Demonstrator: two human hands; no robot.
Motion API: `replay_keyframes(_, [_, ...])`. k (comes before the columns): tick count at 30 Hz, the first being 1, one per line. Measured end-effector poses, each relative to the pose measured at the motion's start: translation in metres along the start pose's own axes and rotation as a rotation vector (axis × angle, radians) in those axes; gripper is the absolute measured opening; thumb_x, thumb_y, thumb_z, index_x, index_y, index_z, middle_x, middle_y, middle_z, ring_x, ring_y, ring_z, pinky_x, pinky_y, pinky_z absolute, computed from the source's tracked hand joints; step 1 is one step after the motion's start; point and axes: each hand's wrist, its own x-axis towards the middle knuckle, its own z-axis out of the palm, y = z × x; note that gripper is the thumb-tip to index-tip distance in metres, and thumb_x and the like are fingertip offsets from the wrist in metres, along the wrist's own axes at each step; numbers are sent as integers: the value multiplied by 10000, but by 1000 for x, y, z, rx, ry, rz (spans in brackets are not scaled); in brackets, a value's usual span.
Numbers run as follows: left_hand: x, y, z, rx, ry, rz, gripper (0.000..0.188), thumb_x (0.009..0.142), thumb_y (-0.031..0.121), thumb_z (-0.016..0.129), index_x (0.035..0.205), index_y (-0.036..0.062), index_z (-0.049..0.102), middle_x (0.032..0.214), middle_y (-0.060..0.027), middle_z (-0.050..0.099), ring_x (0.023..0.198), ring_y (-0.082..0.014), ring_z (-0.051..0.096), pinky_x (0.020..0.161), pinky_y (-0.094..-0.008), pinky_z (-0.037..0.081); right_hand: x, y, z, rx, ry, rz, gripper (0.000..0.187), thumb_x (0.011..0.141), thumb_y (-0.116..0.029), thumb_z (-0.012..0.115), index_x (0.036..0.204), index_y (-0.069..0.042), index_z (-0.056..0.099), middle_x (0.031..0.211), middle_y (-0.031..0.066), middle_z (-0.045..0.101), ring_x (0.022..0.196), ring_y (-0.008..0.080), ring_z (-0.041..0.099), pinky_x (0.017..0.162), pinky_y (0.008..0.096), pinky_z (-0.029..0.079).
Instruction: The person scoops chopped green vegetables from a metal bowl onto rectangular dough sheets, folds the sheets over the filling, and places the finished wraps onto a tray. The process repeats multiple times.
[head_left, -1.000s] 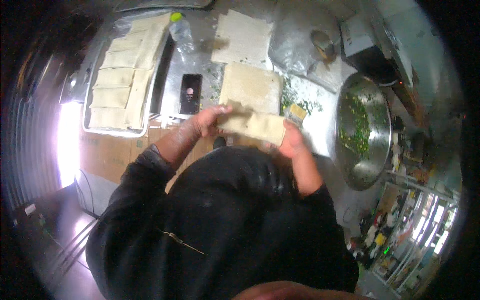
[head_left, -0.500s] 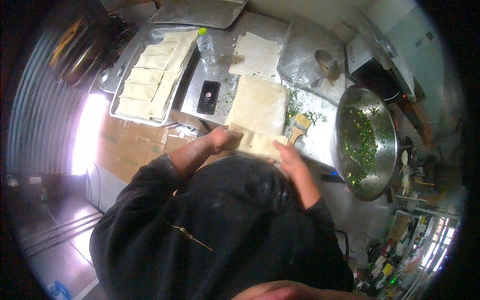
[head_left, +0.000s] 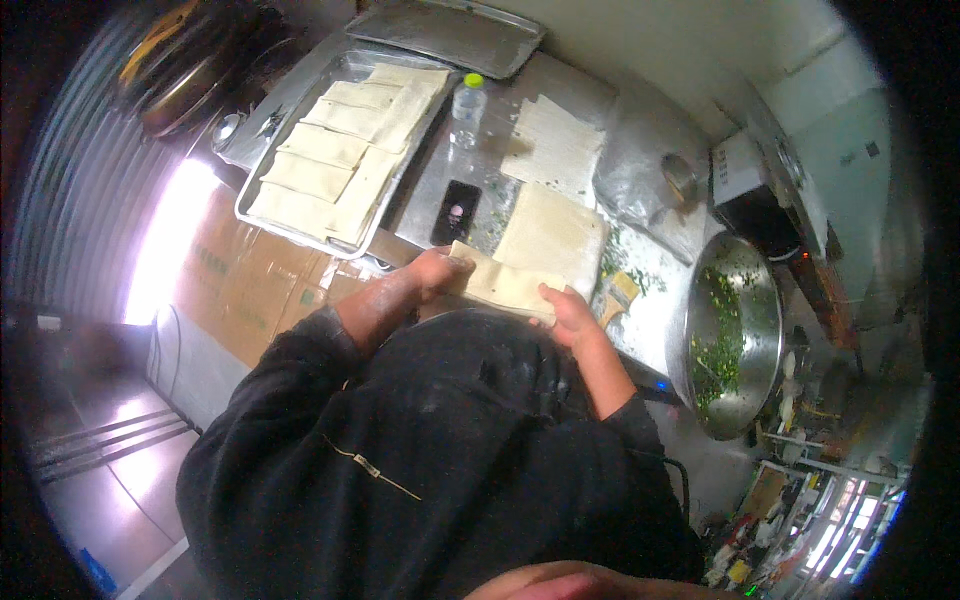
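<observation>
At the near edge of the steel surface [head_left: 650, 310] we find both hands on a folded dough parcel [head_left: 500, 285]. Our left hand [head_left: 437, 272] grips its left end, fingers closed over the top; our right hand [head_left: 565, 312] grasps the right end from below, thumb against the near edge. Held at both ends, the soft piece is, in our judgement, kept from sagging in the middle.

Just beyond the parcel lies a flat square dough sheet [head_left: 552, 235], touching or very nearly touching it; we cannot tell which. Further back sits another pale sheet [head_left: 550, 135]. Green herb scraps are scattered around the sheets. A pastry brush [head_left: 615, 295] lies just right of our right hand, within easy reach. A large steel bowl [head_left: 730, 335] of chopped greens stands to the right, near the sheets, presumably as the filling supply.

To the left, a metal tray [head_left: 262, 215] holds finished folded parcels in rows, some overlapping. Between tray and sheets lie a dark phone [head_left: 455, 212] and, behind it, an upright water bottle [head_left: 467, 108] with a yellow-green cap. An empty-looking second tray [head_left: 450, 30] rests at the far edge.
</observation>
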Motion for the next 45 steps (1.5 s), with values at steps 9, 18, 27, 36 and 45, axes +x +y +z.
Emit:
replay_keyframes(9, [51,93,-192,-29,29,25,284,971,139,647,1204,-19,612,1074,-133,693,936,-225,665,819,-371,552,147,-60,157,-196,-62,66,330,1015,-182,612,1306,-31,575,1166,148,694,934,271,705,591,379,579])
replay_keyframes(18, [156,213,-334,80,149,213,334,966,185,650,1231,-18,639,1078,-130,704,948,-217,650,820,-374,543,302,-130,296,-468,209,-73,315,997,-177,653,1261,-13,603,1119,142,704,890,257,702,577,383,571])
replay_keyframes(27, [272,349,-355,162,191,399,351,958,188,649,1236,-25,649,1083,-117,714,935,-220,671,830,-385,544,401,-254,345,-596,454,-361,335,991,-170,649,1273,-1,581,1131,118,675,912,228,660,598,324,544])
replay_keyframes(36, [408,315,-391,435,296,447,561,912,144,684,1398,-61,491,1118,-150,689,927,-251,684,787,-405,622,445,-240,317,-1024,602,-293,633,885,-317,748,1346,59,533,1292,262,630,1182,387,626,1015,449,494])
replay_keyframes(45, [363,290,-378,884,656,656,534,907,270,677,1374,29,582,1308,-226,648,1184,-374,629,1028,-419,499,308,-158,265,-1354,-116,-648,483,937,-222,712,1319,40,575,1275,237,649,1176,292,646,984,404,529])
